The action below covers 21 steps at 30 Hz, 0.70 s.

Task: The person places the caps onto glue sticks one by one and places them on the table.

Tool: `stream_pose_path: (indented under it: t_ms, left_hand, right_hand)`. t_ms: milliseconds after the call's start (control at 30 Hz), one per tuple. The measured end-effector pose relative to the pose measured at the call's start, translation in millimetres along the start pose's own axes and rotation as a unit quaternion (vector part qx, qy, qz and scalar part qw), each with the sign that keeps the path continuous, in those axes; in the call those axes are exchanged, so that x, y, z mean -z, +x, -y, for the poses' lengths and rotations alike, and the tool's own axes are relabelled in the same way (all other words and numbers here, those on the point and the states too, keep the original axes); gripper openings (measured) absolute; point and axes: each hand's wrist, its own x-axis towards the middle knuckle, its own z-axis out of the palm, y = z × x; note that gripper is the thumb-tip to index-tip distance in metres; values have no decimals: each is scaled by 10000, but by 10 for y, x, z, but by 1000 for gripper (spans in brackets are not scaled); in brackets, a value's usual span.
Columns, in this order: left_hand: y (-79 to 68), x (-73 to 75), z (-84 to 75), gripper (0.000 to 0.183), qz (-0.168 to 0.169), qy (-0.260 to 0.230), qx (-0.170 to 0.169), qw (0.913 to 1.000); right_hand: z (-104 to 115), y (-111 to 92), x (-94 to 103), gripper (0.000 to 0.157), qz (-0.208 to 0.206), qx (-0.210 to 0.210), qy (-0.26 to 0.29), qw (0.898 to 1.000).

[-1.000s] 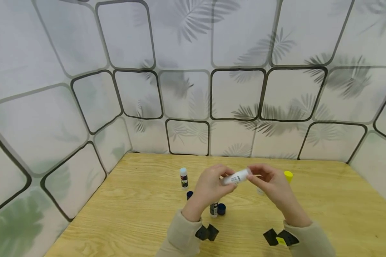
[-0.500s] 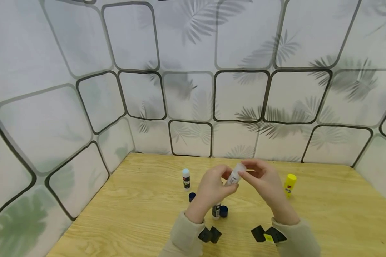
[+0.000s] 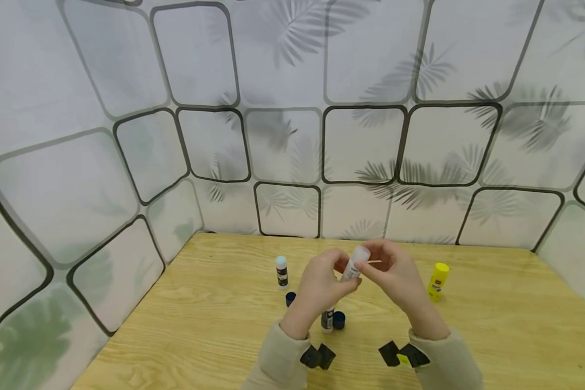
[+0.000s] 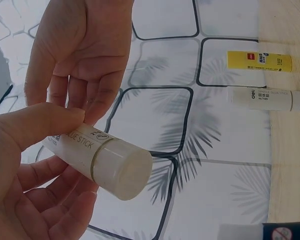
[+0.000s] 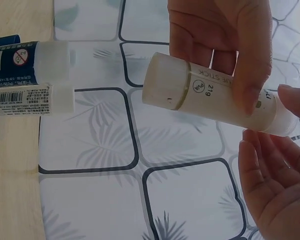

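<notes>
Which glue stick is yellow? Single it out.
The far-right glue stick, on the table, right of the right hand. It alone is yellow; the held glue stick is white, and the far-left glue stick has a dark label.

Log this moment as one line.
left hand: grips white glue stick; right hand: at its end; yellow glue stick: upright on table

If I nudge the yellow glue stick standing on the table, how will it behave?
The yellow glue stick stands upright, taller than wide, so it would probably tip. Its round barrel may then roll. Its smooth, straight-sided shell looks stiff rather than floppy.
</notes>
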Motion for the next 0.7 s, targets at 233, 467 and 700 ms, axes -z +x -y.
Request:
stream_pose_path:
  t_ms: [233, 467, 700]
  left_hand:
    - [-1, -4, -3, 19, 26, 83, 68, 9999]
    - [9, -6, 9, 21, 111, 236, 1, 9997]
    - [16, -3, 16, 22, 227, 402, 64, 9989]
  right_hand:
    - [-6, 0, -25, 31, -26, 51, -193, 9998]
    - [-42, 2, -20, 29, -68, 130, -413, 9990]
    - [-96, 15, 36, 29, -177, -132, -579, 9981]
